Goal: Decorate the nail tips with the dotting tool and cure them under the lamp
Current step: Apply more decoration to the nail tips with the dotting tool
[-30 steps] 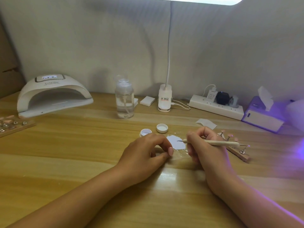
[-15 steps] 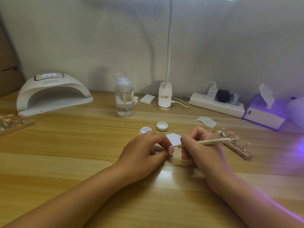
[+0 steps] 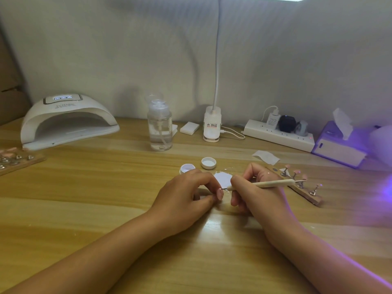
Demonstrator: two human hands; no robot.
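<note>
Pinching nail tip (image 3: 220,193): left grip (image 3: 184,196) | right grip (image 3: 254,197) holds dotting tool (image 3: 265,184) | open jar (image 3: 186,167), whitish inside

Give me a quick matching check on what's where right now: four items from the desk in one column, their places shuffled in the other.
Things
1. dotting tool
2. pink nail tip
3. curing lamp
4. white cap

Places
A. pinched in the left hand
B. far left of the table
C. gripped in the right hand
D. open side up, just behind the hands

Pairs: 1-C, 2-A, 3-B, 4-D
</note>
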